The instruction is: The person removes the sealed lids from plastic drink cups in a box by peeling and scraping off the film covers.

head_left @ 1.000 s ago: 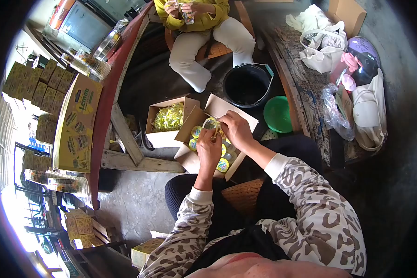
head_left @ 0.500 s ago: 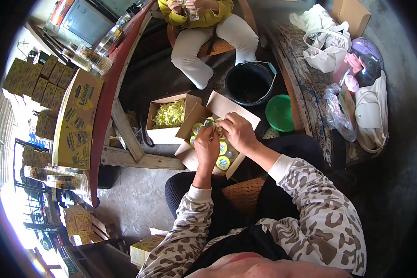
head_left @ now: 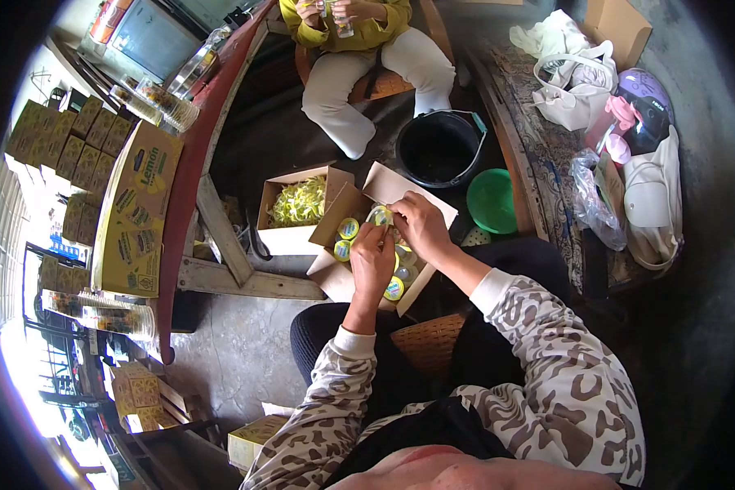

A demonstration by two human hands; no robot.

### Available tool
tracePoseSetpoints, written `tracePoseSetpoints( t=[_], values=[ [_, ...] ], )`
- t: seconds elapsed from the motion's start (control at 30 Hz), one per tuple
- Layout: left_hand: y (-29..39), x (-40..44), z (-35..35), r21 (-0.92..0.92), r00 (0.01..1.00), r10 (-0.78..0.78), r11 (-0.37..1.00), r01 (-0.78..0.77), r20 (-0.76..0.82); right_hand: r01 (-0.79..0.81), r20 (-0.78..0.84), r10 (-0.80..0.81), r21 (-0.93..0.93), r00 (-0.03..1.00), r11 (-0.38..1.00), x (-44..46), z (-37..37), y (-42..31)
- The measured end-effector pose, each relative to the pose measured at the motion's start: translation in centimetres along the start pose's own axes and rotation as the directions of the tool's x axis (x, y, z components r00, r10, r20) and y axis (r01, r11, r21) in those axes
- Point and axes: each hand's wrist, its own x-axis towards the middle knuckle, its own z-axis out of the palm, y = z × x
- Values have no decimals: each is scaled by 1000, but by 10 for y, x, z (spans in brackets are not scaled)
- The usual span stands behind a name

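Note:
Over an open cardboard box [head_left: 332, 214], both of my hands are closed around one small clear jar [head_left: 380, 215] with a yellow-green label. My left hand [head_left: 372, 260] pinches it from the near side. On the other side, my right hand [head_left: 420, 224] has its fingers at the jar's edge, partly hiding it. Inside the box lie several similar jars with round yellow-green labels, such as one jar [head_left: 349, 228] left of my hands and another jar [head_left: 394, 288] toward the near end.
Left of the box, a smaller carton [head_left: 290, 240] holds yellow-green strips. A black bucket [head_left: 438, 151] and a green basin [head_left: 492, 201] stand beyond. Across from me sits a person [head_left: 367, 49] holding a clear jar. A red-edged table [head_left: 189, 163] bears cartons; bags lie on a bench [head_left: 539, 155].
Both hands have shifted slightly, and the jar between them now shows more clearly, with its label turned upward. More of the jars on the box's left side is uncovered.

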Motion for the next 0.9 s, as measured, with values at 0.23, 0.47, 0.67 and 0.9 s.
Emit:
tracePoseSetpoints(
  t=[0.23, 0.47, 0.67, 0.9],
  values=[
    [-10, 3, -4, 26, 1000, 6, 1000, -6, -13, 70, -18, -70, 46, 997, 996, 1, -7, -8],
    [-10, 5, -7, 28, 999, -28, 999, 29, -38, 124, 25, -124, -26, 992, 992, 3, -15, -18],
    [-8, 6, -7, 8, 1000, 11, 1000, -11, -25, 199, 40, -195, -129, 980, 971, -2, -8, -12],
    [-3, -4, 3, 9, 1000, 3, 1000, -3, 29, 106, 33, -103, -147, 994, 983, -3, 0, -6]
  ],
)
